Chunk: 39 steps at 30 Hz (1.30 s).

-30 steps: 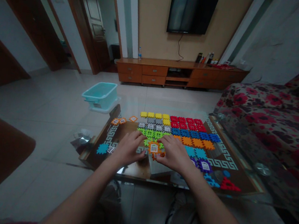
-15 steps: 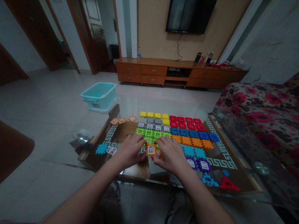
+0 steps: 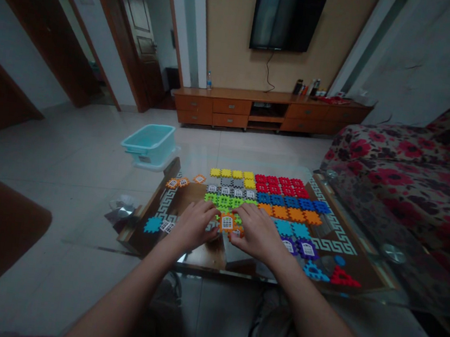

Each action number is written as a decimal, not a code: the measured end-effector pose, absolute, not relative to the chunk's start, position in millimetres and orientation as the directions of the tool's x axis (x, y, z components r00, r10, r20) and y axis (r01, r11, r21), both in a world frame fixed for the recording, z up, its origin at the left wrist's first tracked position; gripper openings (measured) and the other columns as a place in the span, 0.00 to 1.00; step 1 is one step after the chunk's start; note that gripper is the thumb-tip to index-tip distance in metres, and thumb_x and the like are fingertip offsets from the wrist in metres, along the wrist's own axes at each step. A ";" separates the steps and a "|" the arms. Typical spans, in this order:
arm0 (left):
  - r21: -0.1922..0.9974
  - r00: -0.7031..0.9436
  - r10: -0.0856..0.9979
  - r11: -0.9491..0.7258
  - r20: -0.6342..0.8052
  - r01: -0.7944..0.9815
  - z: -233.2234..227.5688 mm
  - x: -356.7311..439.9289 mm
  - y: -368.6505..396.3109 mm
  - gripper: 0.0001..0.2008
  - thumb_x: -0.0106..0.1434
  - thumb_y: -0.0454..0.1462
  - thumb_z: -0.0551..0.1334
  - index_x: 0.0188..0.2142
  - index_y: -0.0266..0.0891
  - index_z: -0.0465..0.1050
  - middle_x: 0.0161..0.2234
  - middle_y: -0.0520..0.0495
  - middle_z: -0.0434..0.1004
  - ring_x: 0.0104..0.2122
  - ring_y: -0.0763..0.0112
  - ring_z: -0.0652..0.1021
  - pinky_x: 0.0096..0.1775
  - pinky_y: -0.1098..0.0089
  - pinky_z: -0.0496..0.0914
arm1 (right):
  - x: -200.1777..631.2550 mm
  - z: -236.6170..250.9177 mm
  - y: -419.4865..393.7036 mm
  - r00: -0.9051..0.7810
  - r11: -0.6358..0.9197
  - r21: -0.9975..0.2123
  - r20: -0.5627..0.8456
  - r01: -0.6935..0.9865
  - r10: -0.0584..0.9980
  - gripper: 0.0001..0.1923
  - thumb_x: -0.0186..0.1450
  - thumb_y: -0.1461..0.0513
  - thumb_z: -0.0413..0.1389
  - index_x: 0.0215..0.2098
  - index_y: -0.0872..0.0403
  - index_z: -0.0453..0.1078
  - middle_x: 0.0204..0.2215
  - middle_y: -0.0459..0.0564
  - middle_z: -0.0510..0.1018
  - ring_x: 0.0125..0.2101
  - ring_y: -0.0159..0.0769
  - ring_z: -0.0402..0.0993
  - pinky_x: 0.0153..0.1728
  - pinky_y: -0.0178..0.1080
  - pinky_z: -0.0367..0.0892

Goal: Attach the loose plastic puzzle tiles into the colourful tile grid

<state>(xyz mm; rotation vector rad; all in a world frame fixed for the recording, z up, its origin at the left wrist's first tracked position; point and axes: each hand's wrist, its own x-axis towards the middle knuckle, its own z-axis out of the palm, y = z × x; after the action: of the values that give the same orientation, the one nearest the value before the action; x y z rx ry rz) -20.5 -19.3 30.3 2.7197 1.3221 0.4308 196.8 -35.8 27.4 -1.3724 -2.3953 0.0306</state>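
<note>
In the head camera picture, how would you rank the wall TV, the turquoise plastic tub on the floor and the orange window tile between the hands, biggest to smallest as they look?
1. Black flat television on the wall.
2. Turquoise plastic tub on the floor.
3. Orange plastic tile with a white window, held between the left hand and right hand.

The television is farthest away, so truly the biggest.

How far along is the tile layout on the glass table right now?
Done: yellow, red, grey, blue, green and orange interlocking plastic tiles lie joined in rows on the glass table. In hand: the left hand and right hand press around an orange window tile at the near edge. Left: loose cyan tile, purple window tiles and red triangle piece.
</note>
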 end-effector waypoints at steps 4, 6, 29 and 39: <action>0.201 0.580 0.786 -0.616 0.213 0.762 27.9 -21.6 -18.0 0.16 0.61 0.37 0.64 0.49 0.44 0.71 0.46 0.45 0.72 0.46 0.59 0.72 0.44 0.62 0.65 | 196.5 28.2 -36.4 -0.452 0.525 -0.214 0.312 0.824 0.836 0.21 0.58 0.59 0.61 0.48 0.54 0.66 0.45 0.56 0.74 0.48 0.49 0.69 0.48 0.49 0.65; 0.204 0.578 0.787 -0.615 0.217 0.761 26.6 -22.2 -17.6 0.16 0.62 0.37 0.63 0.50 0.44 0.70 0.46 0.45 0.72 0.47 0.59 0.72 0.44 0.62 0.65 | 196.6 27.9 -36.4 -0.450 0.526 -0.220 0.317 0.821 0.835 0.21 0.58 0.59 0.60 0.48 0.54 0.66 0.45 0.56 0.74 0.48 0.49 0.69 0.48 0.48 0.65; 0.249 0.607 0.766 -0.643 0.213 0.725 26.2 -24.8 -15.0 0.17 0.60 0.36 0.65 0.49 0.43 0.71 0.46 0.44 0.73 0.48 0.58 0.72 0.46 0.60 0.67 | 195.3 28.3 -36.8 -0.447 0.513 -0.223 0.287 0.829 0.847 0.20 0.57 0.58 0.61 0.46 0.54 0.67 0.44 0.55 0.75 0.47 0.49 0.70 0.47 0.48 0.66; 0.226 0.609 0.770 -0.638 0.190 0.736 18.0 -30.4 -9.3 0.15 0.59 0.37 0.65 0.47 0.44 0.72 0.47 0.44 0.73 0.48 0.58 0.72 0.46 0.60 0.66 | 195.1 23.8 -37.6 -0.434 0.504 -0.267 0.280 0.821 0.856 0.28 0.59 0.59 0.60 0.56 0.54 0.62 0.52 0.59 0.71 0.52 0.50 0.68 0.51 0.51 0.66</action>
<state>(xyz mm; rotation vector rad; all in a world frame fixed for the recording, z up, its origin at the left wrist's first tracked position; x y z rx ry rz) -30.4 -9.3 18.0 2.7045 1.2722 0.4100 195.1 -37.6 23.8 -1.3926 -2.3740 0.1272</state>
